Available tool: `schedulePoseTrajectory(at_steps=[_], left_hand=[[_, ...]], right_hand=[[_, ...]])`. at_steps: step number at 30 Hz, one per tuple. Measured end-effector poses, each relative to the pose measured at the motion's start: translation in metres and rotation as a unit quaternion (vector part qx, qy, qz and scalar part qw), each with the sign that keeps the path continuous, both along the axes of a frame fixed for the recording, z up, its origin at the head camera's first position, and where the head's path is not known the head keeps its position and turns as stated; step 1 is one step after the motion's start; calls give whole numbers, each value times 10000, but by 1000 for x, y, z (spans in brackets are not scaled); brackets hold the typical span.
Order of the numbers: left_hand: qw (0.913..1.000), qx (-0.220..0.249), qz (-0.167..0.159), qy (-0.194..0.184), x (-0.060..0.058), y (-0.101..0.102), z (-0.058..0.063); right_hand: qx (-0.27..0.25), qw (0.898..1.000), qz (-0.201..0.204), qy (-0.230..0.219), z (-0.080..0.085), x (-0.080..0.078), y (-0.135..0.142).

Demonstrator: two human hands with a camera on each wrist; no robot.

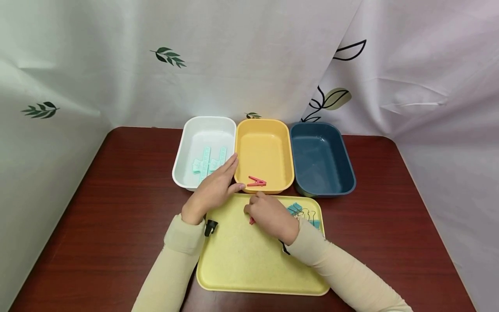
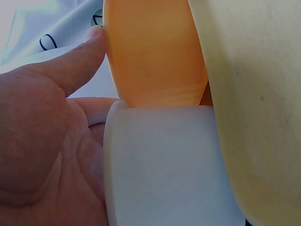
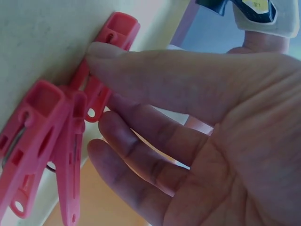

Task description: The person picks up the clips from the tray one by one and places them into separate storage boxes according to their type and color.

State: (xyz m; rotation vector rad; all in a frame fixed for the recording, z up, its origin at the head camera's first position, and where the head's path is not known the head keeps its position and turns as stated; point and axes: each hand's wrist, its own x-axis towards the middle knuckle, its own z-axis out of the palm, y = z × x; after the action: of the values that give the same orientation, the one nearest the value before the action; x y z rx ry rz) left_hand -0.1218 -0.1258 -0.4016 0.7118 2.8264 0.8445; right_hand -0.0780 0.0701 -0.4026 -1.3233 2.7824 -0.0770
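My left hand (image 1: 216,186) lies with straight fingers across the adjoining rims of the white bin (image 1: 180,171) and the yellow bin (image 1: 269,147). Its thumb (image 2: 82,61) touches the yellow bin's rim in the left wrist view. Over the pale yellow tray (image 1: 249,268), my right hand (image 1: 273,216) pinches a pinkish-red clothespin (image 3: 123,29) between thumb and fingers. Two more clothespins (image 3: 44,101) show close beside it in the right wrist view; the hand mostly hides them from the head view. One red clothespin (image 1: 257,181) lies inside the yellow bin, near its front.
Mint-green ruler-like pieces (image 1: 205,160) lie in the white bin. A dark blue bin (image 1: 321,164) stands to the right of the yellow one. Teal binder clips (image 1: 295,208) sit at the tray's back right, partly behind the right forearm. A curtain (image 1: 241,56) hangs behind the table (image 1: 97,216).
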Motion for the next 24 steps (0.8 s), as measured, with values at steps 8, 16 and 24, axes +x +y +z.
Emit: schedulePoseTrajectory(at_steps=[8,16,24], left_hand=[[10000,9,-10,30,0,0,1],[9999,7,-52,100,1,-1,0],[9999,15,-64,142,0,-1,-1]], right_hand=[[63,9993,99,363,-3,0,-1],[54,9995,41,304,-1,0,-1],[-60,9998,-4,212,4,0,0]])
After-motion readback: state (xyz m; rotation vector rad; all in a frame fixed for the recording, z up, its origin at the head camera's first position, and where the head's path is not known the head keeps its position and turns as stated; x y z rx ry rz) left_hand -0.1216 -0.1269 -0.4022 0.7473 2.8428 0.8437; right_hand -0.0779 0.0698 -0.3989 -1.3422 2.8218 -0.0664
